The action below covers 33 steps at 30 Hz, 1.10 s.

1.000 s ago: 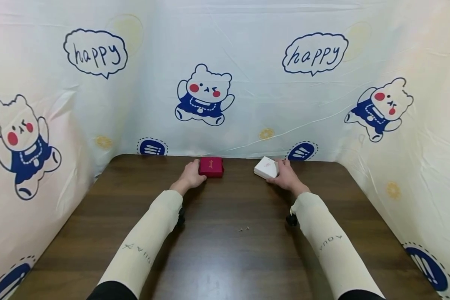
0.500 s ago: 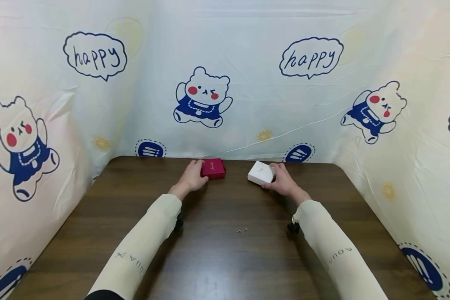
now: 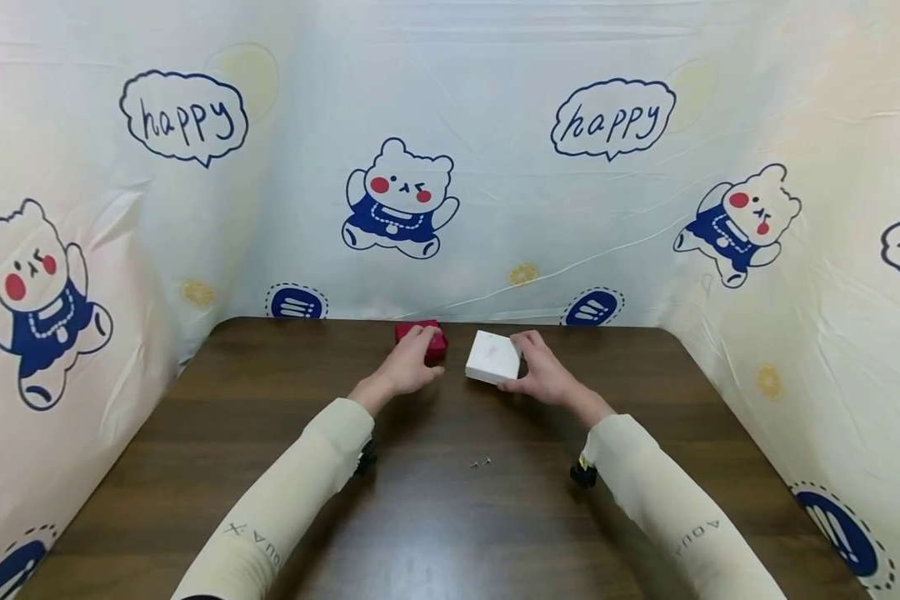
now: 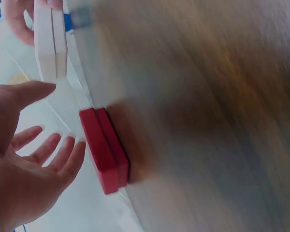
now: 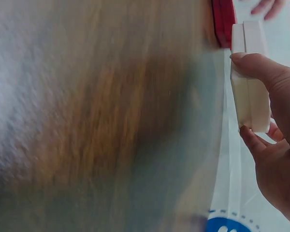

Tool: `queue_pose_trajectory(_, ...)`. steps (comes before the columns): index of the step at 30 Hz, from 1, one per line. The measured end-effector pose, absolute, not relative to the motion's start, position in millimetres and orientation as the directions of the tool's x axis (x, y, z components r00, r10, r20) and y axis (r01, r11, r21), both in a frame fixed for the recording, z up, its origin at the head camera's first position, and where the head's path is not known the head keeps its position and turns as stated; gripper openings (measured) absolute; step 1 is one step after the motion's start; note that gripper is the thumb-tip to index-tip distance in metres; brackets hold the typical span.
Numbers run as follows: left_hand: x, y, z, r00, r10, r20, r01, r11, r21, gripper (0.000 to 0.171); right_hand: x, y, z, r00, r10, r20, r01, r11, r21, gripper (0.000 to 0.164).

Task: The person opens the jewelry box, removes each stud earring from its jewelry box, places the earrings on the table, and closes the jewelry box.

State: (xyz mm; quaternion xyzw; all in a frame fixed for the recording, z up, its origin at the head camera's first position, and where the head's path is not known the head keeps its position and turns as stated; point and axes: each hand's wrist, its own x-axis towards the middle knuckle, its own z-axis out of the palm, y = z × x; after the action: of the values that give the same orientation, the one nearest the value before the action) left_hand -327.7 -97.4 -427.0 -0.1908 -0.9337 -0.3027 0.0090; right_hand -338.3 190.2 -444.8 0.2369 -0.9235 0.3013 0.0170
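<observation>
My right hand [image 3: 543, 373] grips a small white box [image 3: 492, 357] by its right side, thumb in front and fingers behind. In the right wrist view the white box [image 5: 251, 92] has a seam between lid and base, and it looks lifted off the table. Near the back edge stands a closed red box [image 3: 435, 344] with a lid. My left hand [image 3: 408, 367] hovers in front of the red box, partly hiding it. In the left wrist view, the left hand's spread fingers [image 4: 50, 150] are apart from the red box [image 4: 104, 150].
Two tiny metallic pieces [image 3: 480, 462], too small to identify, lie on the brown wooden table [image 3: 450, 533]. A printed cloth [image 3: 495, 167] hangs behind the table and along both sides.
My right hand has carried the white box leftward and slightly nearer to me. My left hand has let go of the red box and shifted right in front of it.
</observation>
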Motion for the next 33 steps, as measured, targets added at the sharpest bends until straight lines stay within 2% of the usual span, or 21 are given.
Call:
queue_pose_trajectory(9,-320,-81,-431,-0.875,0.474,0.098,0.426,0.656,0.623,0.097,-321,171,-442,-0.835,-0.521,0.176,-0.528,0.669,-0.523,0.088)
queue_pose_trajectory(22,-308,-75,-435,-0.831,0.555,0.029,0.461,0.659,0.594,0.097,-304,167,-444,-0.796,-0.589,0.14,-0.57,0.652,-0.499,0.085)
queue_pose_trajectory(33,-301,-74,-451,-0.809,0.587,-0.035,0.465,0.676,0.572,0.097,-298,171,-454,-0.76,-0.648,0.057,-0.588,0.648,-0.484,0.086)
